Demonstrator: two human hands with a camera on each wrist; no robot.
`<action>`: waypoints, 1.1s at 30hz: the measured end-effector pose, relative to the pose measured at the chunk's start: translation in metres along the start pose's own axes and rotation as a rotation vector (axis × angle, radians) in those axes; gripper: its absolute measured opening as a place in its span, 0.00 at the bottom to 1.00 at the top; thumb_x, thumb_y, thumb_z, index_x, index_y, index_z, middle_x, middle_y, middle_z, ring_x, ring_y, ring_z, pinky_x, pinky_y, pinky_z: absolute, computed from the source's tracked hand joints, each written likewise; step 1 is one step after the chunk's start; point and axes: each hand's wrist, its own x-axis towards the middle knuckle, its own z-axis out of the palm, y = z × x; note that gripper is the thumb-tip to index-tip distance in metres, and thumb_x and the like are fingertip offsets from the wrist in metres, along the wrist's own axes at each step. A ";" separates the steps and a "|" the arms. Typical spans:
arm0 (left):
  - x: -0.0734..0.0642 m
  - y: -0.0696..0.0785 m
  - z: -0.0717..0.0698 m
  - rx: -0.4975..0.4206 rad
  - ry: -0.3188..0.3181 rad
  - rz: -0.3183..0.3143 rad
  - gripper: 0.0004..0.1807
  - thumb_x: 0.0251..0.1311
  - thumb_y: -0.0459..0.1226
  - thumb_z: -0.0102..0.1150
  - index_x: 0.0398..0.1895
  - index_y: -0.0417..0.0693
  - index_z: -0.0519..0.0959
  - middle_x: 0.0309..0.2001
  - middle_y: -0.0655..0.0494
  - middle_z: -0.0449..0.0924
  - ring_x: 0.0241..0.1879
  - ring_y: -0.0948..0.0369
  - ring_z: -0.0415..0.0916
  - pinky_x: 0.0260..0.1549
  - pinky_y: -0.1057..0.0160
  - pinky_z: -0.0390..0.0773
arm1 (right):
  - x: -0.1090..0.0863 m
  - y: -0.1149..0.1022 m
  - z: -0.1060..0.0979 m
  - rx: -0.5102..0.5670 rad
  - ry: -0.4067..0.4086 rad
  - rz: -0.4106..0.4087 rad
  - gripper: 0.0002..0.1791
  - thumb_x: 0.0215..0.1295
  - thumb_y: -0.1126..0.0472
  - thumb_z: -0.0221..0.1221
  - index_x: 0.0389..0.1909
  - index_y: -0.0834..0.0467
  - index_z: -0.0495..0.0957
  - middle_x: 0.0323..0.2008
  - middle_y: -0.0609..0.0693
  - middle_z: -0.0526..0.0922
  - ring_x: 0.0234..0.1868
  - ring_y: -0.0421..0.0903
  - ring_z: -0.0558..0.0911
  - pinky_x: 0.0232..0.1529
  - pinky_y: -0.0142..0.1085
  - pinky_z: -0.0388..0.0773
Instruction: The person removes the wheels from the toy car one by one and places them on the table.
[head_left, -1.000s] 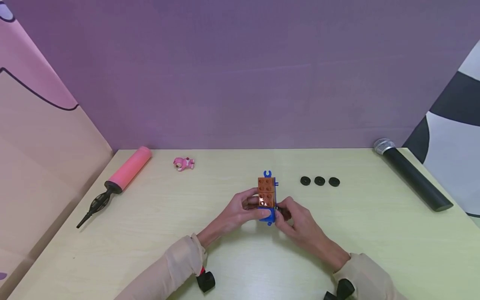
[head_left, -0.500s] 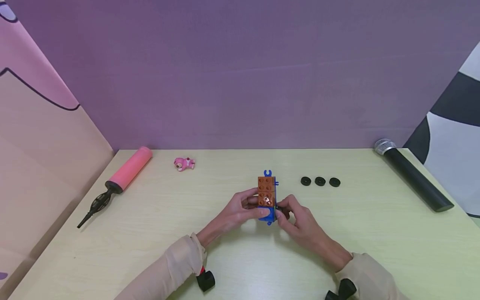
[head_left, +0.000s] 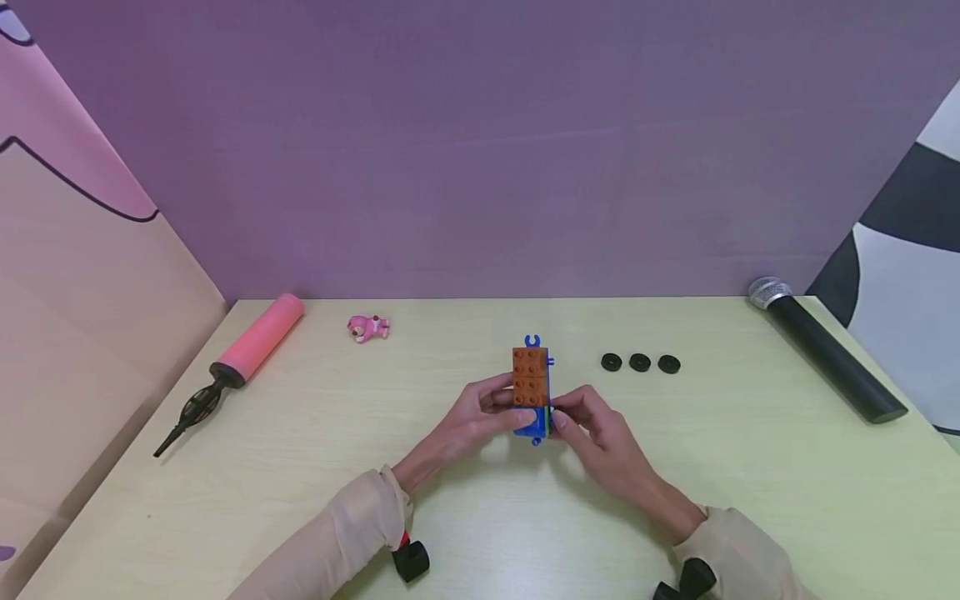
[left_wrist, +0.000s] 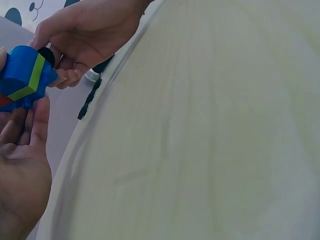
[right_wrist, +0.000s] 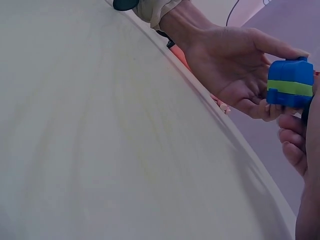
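In the head view my left hand (head_left: 474, 415) grips a toy block vehicle (head_left: 529, 377), its thumb across the blue end. The vehicle has an orange studded top, a blue hook at its far end and a small peg on its right side. A lime stripe runs round the blue end (right_wrist: 290, 82) in the right wrist view. My right hand (head_left: 611, 442) is at the vehicle's near right side, pinching a black wheel (left_wrist: 47, 55) against it, as the left wrist view shows. In the head view the fingers mostly hide this wheel.
Three black wheels (head_left: 640, 362) lie in a row on the table (head_left: 480, 533), right of the vehicle. A microphone (head_left: 828, 354) lies at the right edge. At the left are a pink hand pump (head_left: 258, 342) and a small pink bear figure (head_left: 368, 327). A purple wall (head_left: 480, 150) stands behind.
The toy vehicle has shifted slightly away and to the left in my left hand. My right hand has followed, its fingers staying at the vehicle's side. The loose wheels have not moved.
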 end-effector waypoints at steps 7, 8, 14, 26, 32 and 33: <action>0.000 0.001 0.001 -0.005 0.032 -0.007 0.38 0.67 0.45 0.63 0.75 0.36 0.65 0.59 0.36 0.81 0.56 0.48 0.81 0.59 0.53 0.78 | -0.001 0.000 -0.006 -0.111 0.119 0.039 0.10 0.75 0.76 0.53 0.53 0.67 0.73 0.37 0.53 0.88 0.40 0.40 0.86 0.51 0.27 0.77; 0.000 0.000 0.002 -0.003 0.036 -0.005 0.38 0.67 0.44 0.63 0.75 0.36 0.66 0.59 0.37 0.81 0.56 0.49 0.81 0.59 0.53 0.78 | -0.001 0.000 -0.007 -0.115 0.130 0.031 0.10 0.74 0.77 0.53 0.52 0.68 0.73 0.36 0.53 0.88 0.39 0.40 0.86 0.50 0.27 0.77; -0.001 -0.001 0.000 -0.002 0.052 0.006 0.37 0.68 0.44 0.62 0.75 0.36 0.66 0.59 0.37 0.81 0.56 0.49 0.82 0.59 0.53 0.78 | -0.001 0.002 -0.011 -0.121 0.128 -0.018 0.10 0.73 0.79 0.53 0.52 0.71 0.73 0.34 0.52 0.86 0.38 0.41 0.85 0.48 0.26 0.77; -0.001 -0.001 -0.001 -0.011 0.082 -0.014 0.41 0.66 0.44 0.65 0.76 0.33 0.63 0.60 0.36 0.80 0.58 0.48 0.80 0.59 0.54 0.78 | -0.001 0.002 -0.018 -0.282 0.172 -0.035 0.16 0.67 0.77 0.61 0.54 0.64 0.78 0.35 0.52 0.85 0.35 0.39 0.81 0.43 0.24 0.75; -0.001 -0.002 -0.002 0.001 0.086 0.000 0.39 0.66 0.43 0.65 0.75 0.34 0.65 0.59 0.36 0.80 0.57 0.48 0.81 0.59 0.54 0.78 | -0.001 0.006 -0.024 -0.344 0.188 -0.178 0.21 0.56 0.76 0.69 0.51 0.63 0.79 0.30 0.43 0.77 0.33 0.40 0.75 0.34 0.30 0.72; -0.001 -0.002 -0.002 0.001 0.085 0.005 0.38 0.66 0.43 0.65 0.75 0.34 0.65 0.59 0.36 0.81 0.56 0.48 0.81 0.59 0.55 0.78 | -0.001 0.007 -0.025 -0.356 0.186 -0.198 0.19 0.59 0.72 0.70 0.51 0.63 0.80 0.30 0.42 0.77 0.33 0.41 0.75 0.34 0.31 0.71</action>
